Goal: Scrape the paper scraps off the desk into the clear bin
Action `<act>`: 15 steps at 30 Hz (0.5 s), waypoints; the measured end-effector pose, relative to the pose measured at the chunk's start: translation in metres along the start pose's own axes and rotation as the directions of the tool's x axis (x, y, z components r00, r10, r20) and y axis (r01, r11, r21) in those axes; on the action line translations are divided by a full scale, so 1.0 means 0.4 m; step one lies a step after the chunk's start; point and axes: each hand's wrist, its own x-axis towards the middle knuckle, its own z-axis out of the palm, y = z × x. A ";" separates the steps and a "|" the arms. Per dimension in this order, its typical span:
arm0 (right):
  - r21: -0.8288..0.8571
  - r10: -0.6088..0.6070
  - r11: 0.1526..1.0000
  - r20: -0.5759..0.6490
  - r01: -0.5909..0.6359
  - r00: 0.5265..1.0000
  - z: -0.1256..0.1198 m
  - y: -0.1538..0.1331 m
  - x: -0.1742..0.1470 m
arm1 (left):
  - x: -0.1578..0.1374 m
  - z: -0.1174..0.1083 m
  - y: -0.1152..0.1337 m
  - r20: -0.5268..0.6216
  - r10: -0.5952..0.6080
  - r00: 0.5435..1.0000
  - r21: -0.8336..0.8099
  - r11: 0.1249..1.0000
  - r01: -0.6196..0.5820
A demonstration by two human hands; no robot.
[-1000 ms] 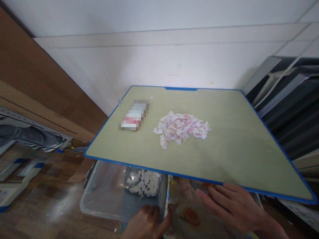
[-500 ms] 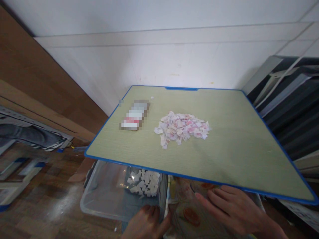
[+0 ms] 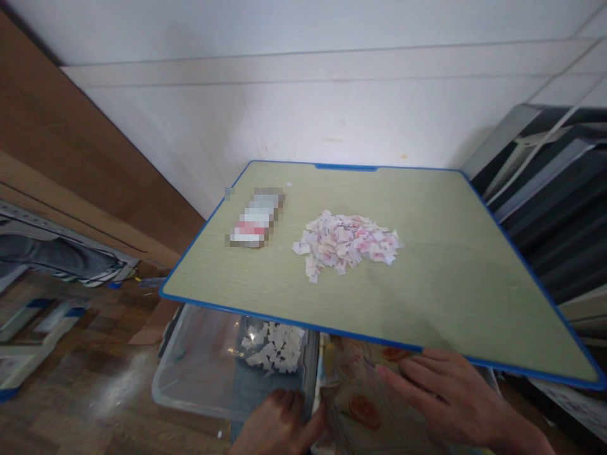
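My left hand (image 3: 279, 420) is at the bottom centre, its fingers curled and its thumb at the white left edge of a patterned plastic sheet (image 3: 363, 411). The sheet is glossy and creased, with printed orange slices, and partly under the board. My right hand (image 3: 455, 395) lies over the sheet with fingers stretched out, close to the board's front edge. Above both hands is a pale green folding-table top (image 3: 450, 284) with a blue rim. A heap of torn paper pieces (image 3: 348, 243), white with pink marks, rests on it.
A blurred-out rectangular thing (image 3: 258, 218) lies on the board's left side. Below the board, a clear plastic bin (image 3: 190, 373) stands at left, near a pile of white scraps (image 3: 277, 347). A white wall (image 3: 332, 120) is behind, dark stacked items (image 3: 559, 208) at right.
My right hand has shifted slightly to the right over the plastic sheet, which looks a little flatter near its fingertips. My left hand stays almost in place.
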 end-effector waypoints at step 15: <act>0.352 0.674 0.737 -0.325 -0.577 0.664 -0.034 0.139 0.068 | 0.000 -0.005 -0.007 -0.074 0.028 0.997 0.064 0.998 -0.023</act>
